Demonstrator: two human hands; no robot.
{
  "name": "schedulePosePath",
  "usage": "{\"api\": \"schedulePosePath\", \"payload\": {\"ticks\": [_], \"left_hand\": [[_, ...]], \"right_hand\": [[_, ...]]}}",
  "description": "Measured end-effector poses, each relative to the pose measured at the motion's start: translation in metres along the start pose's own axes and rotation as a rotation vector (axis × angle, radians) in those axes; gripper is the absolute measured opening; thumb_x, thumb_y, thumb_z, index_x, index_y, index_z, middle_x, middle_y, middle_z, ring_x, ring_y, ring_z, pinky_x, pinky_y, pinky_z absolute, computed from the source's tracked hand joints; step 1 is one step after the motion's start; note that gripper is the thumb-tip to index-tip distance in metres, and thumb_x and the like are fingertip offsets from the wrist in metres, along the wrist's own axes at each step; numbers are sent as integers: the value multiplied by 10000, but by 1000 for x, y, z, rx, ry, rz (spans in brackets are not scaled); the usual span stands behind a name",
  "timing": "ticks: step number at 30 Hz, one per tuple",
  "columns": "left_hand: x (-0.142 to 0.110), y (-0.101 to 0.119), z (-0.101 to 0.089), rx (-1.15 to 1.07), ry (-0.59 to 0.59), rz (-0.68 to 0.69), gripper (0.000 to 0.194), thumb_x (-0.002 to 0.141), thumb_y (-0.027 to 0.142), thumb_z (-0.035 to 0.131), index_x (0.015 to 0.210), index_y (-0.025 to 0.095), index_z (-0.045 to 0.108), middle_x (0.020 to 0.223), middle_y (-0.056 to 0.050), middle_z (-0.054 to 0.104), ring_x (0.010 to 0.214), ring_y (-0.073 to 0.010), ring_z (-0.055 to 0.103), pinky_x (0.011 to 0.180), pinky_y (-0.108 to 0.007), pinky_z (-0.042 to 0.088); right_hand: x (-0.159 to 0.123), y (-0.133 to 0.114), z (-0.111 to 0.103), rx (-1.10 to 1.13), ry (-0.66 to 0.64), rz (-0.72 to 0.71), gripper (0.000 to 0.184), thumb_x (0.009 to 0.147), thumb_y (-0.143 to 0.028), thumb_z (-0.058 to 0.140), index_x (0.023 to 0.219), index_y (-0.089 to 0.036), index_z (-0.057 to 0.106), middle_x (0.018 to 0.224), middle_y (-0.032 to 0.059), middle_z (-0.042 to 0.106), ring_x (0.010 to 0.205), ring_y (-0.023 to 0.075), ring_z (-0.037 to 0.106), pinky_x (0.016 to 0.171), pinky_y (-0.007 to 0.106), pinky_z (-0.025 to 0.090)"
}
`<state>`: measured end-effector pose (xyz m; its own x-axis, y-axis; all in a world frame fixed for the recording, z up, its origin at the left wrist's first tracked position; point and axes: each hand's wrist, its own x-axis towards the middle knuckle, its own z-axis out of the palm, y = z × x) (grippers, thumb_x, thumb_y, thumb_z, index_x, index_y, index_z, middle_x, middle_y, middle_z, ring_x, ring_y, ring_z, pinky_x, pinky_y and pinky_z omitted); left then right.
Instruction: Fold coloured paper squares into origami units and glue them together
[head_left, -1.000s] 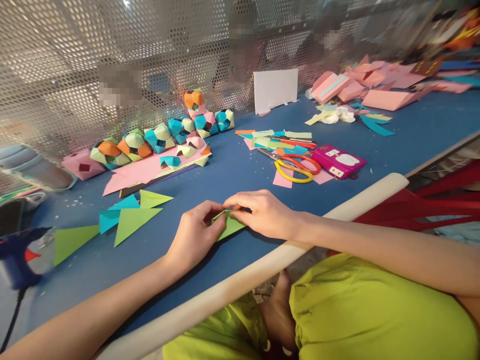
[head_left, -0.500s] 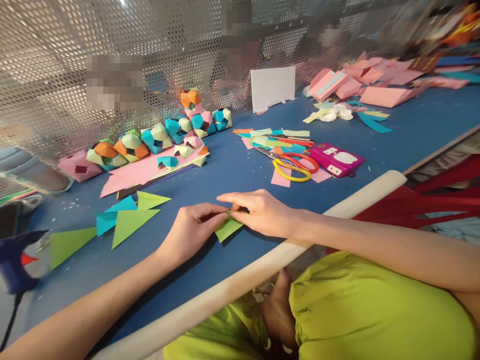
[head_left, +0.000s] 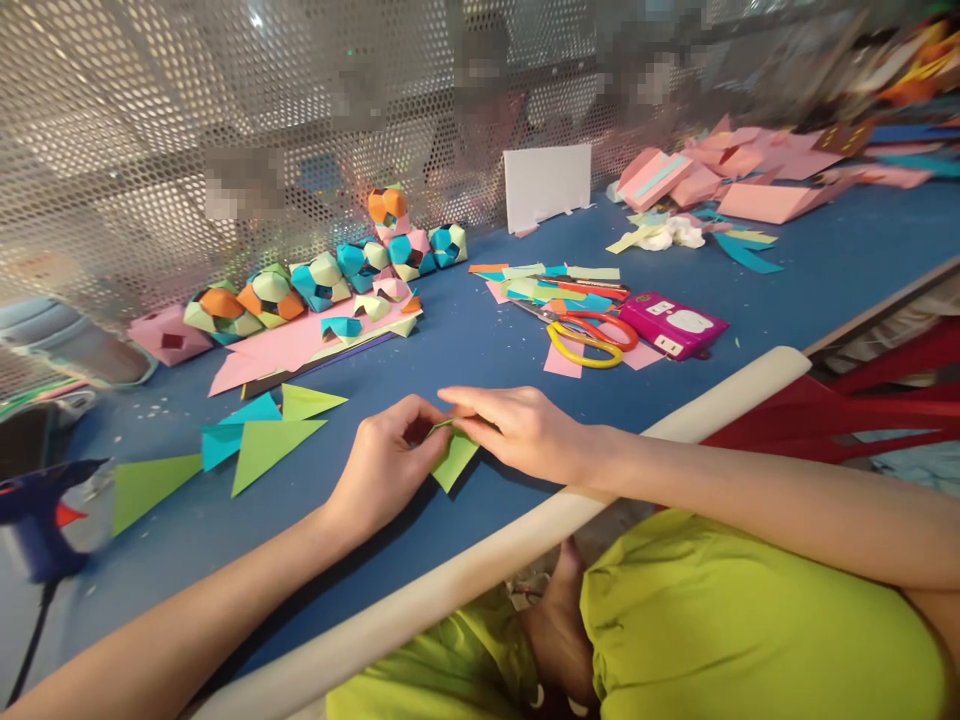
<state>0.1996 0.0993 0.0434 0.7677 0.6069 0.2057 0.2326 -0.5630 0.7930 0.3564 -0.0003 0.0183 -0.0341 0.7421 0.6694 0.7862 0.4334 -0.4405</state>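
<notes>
My left hand and my right hand meet over a folded green paper piece lying on the blue table. Both hands pinch it: the left fingers curl on its left edge, the right fingers press its top edge. Most of the piece is hidden under the fingers; a pointed corner sticks out toward me.
Green and teal paper triangles lie to the left. A row of colourful folded paper balls lines the perforated screen. Scissors, a pink punch, paper scraps and pink boxes sit right. A blue glue gun is far left.
The green piece has turned under my fingers, its free corner now pointing down toward me. My left fingers have closed tighter on it. Both hands stay in the same spot.
</notes>
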Motion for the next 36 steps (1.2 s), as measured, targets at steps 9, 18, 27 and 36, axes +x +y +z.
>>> {"api": "schedulePosePath", "payload": {"ticks": [9, 18, 27, 36], "left_hand": [[3, 2, 5, -320, 194, -158, 170, 670, 278, 714, 668, 167, 584, 707, 8, 633, 627, -109, 539, 593, -219, 418], [1, 1, 12, -632, 141, -298, 203, 634, 246, 735, 767, 155, 613, 682, 37, 601, 589, -83, 521, 586, -212, 407], [-3, 7, 14, -804, 80, -395, 175, 658, 223, 731, 749, 138, 607, 688, 14, 626, 633, -101, 559, 650, -238, 443], [-5, 7, 13, -748, 77, -375, 176, 645, 220, 733, 741, 141, 608, 667, 20, 615, 627, -99, 539, 632, -220, 435]], "right_hand": [[8, -9, 1, 305, 30, 442, 469, 775, -189, 625, 1209, -170, 448, 939, 49, 643, 681, 119, 643, 624, 259, 550], [7, -10, 3, 231, 54, 361, 291, 780, -111, 558, 1061, -179, 524, 797, -10, 619, 661, 95, 563, 648, 223, 479], [5, -8, 3, 77, 94, 82, 135, 834, -65, 492, 891, -165, 561, 819, 31, 585, 727, 121, 545, 682, 244, 461], [2, -1, 7, 55, 93, -67, 230, 838, -37, 457, 954, -146, 622, 924, 90, 640, 840, 149, 615, 755, 264, 510]]}}
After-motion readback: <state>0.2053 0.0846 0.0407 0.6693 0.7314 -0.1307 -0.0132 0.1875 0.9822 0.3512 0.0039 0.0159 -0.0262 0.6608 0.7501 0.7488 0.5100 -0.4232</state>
